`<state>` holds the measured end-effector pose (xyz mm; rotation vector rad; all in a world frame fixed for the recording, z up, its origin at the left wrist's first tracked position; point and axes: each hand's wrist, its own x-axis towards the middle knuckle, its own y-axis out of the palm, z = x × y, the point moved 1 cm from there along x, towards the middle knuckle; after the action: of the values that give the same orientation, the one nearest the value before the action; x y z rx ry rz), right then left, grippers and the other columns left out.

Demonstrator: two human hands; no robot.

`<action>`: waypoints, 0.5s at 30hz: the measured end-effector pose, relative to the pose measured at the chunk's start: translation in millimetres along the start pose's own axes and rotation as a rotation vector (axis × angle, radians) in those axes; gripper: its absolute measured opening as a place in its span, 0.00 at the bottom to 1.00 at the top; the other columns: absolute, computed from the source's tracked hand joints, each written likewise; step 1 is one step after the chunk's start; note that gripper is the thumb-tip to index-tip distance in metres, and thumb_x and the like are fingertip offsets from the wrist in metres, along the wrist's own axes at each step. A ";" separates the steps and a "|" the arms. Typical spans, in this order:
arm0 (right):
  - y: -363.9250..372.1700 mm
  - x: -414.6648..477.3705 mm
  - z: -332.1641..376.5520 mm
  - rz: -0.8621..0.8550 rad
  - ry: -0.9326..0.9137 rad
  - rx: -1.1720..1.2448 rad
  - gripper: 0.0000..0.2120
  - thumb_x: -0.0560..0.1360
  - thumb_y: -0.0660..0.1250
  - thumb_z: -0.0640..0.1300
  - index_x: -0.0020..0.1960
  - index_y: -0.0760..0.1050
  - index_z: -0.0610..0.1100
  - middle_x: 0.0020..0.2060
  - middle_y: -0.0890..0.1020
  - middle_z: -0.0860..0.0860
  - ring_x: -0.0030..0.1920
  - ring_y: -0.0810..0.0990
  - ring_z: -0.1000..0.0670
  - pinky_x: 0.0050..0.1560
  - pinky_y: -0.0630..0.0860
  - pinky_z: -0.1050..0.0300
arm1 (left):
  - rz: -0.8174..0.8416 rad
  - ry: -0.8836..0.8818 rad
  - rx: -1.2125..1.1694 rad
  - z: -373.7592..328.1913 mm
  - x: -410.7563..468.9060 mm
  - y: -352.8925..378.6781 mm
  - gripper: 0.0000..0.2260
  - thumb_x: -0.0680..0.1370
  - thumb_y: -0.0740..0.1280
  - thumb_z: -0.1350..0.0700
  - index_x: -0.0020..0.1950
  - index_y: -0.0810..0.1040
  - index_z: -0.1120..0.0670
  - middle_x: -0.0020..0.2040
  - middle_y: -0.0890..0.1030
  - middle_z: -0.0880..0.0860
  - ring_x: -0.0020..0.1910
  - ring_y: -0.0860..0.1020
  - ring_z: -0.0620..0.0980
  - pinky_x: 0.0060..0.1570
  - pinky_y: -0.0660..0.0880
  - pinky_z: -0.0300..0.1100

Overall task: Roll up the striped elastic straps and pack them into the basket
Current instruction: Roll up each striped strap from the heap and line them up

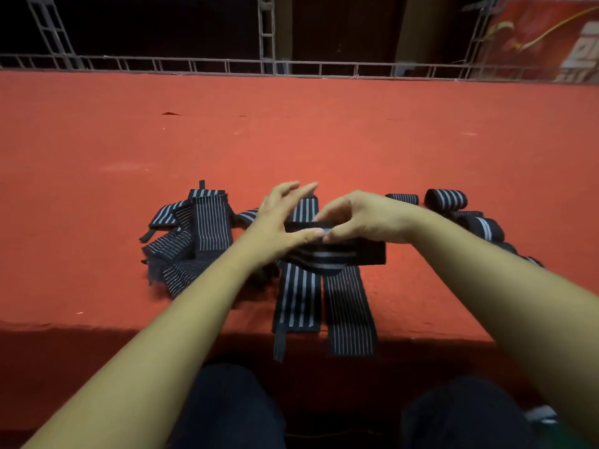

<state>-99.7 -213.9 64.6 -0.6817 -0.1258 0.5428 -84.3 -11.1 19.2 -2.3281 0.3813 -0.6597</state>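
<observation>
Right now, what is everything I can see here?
Table cover: one, red, across the view.
Loose straps: one pile, black with white stripes, left.
Flat straps: two, striped, centre, hanging over the near edge.
Half-rolled strap: one, striped, between the hands.
Rolled straps: at least four, striped, right.
Truss: grey, behind the table.
Banner: one, red, top right.
Legs: two, dark trousers, bottom.
Left hand: fingers spread, thumb on the half-rolled strap.
Right hand: pinches it.

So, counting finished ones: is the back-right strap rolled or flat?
Rolled: the strap is a tight cylinder, stripes wrapping round it.
</observation>
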 end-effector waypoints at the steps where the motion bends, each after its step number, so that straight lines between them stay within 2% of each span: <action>1: -4.6 -4.6 -0.1 0.006 0.011 -0.022 0.10 0.75 0.73 0.39 0.56 0.83 0.45 0.50 0.86 0.45 0.48 0.81 0.54 0.53 0.76 0.57 | 0.075 0.014 0.024 -1.2 5.0 1.2 0.23 0.75 0.73 0.46 0.70 0.73 0.41 0.76 0.60 0.49 0.76 0.57 0.46 0.74 0.54 0.42; 3: -13.0 -14.9 -0.5 -0.032 0.030 0.047 0.10 0.75 0.73 0.38 0.56 0.83 0.45 0.51 0.86 0.45 0.49 0.82 0.54 0.54 0.77 0.56 | 0.162 0.047 0.024 -0.8 11.2 6.2 0.11 0.76 0.73 0.48 0.57 0.81 0.46 0.76 0.63 0.49 0.76 0.57 0.46 0.75 0.54 0.44; 4: -17.0 -18.9 -2.6 -0.062 0.030 0.078 0.10 0.74 0.73 0.38 0.55 0.83 0.45 0.51 0.86 0.44 0.48 0.83 0.53 0.54 0.78 0.55 | 0.150 0.078 0.025 -0.2 13.1 9.5 0.08 0.76 0.73 0.49 0.53 0.82 0.49 0.73 0.67 0.50 0.75 0.60 0.46 0.75 0.57 0.45; 6: -25.7 -27.2 -9.3 -0.138 0.045 0.123 0.10 0.74 0.74 0.38 0.55 0.82 0.45 0.49 0.86 0.44 0.46 0.83 0.52 0.50 0.80 0.53 | 0.040 0.102 -0.008 1.3 16.7 15.5 0.09 0.76 0.73 0.48 0.49 0.82 0.53 0.61 0.77 0.50 0.66 0.71 0.44 0.68 0.66 0.46; 7: -28.7 -31.1 -13.2 -0.181 0.064 0.189 0.09 0.74 0.73 0.37 0.54 0.81 0.44 0.45 0.86 0.46 0.43 0.84 0.52 0.43 0.80 0.56 | -0.028 0.091 -0.043 -1.5 17.3 16.3 0.11 0.76 0.72 0.47 0.46 0.82 0.55 0.51 0.80 0.50 0.56 0.76 0.43 0.59 0.72 0.46; 9: -30.5 -35.9 -21.8 -0.279 0.098 0.407 0.07 0.75 0.72 0.36 0.51 0.79 0.44 0.41 0.85 0.49 0.42 0.84 0.51 0.38 0.79 0.59 | -0.125 0.062 -0.085 -10.0 17.9 17.5 0.13 0.77 0.71 0.46 0.37 0.75 0.52 0.34 0.74 0.46 0.36 0.72 0.42 0.40 0.69 0.45; 10: -30.0 -36.5 -27.7 -0.333 0.102 0.539 0.06 0.75 0.72 0.37 0.50 0.79 0.45 0.42 0.84 0.49 0.45 0.83 0.48 0.39 0.80 0.58 | -0.165 0.053 -0.066 -14.0 18.7 18.5 0.16 0.78 0.70 0.47 0.35 0.71 0.51 0.30 0.70 0.46 0.32 0.68 0.42 0.36 0.65 0.43; 12: -25.4 -35.1 -36.9 -0.446 0.087 0.732 0.05 0.75 0.72 0.39 0.50 0.78 0.46 0.46 0.84 0.46 0.49 0.81 0.44 0.42 0.80 0.55 | -0.219 0.040 -0.028 -20.6 20.7 18.8 0.18 0.79 0.70 0.47 0.33 0.67 0.51 0.28 0.67 0.47 0.30 0.65 0.43 0.33 0.63 0.43; 15: -12.1 -27.4 -38.1 -0.603 0.030 0.619 0.07 0.78 0.70 0.44 0.55 0.79 0.43 0.50 0.84 0.41 0.50 0.83 0.42 0.44 0.82 0.51 | -0.248 0.036 -0.013 -27.9 26.0 18.9 0.19 0.79 0.68 0.46 0.35 0.71 0.56 0.28 0.69 0.52 0.30 0.66 0.47 0.34 0.66 0.49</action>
<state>-107.1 -257.3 44.5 -0.0288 -0.1202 -0.0249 -79.9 -50.9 33.4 -2.4006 0.1132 -0.8205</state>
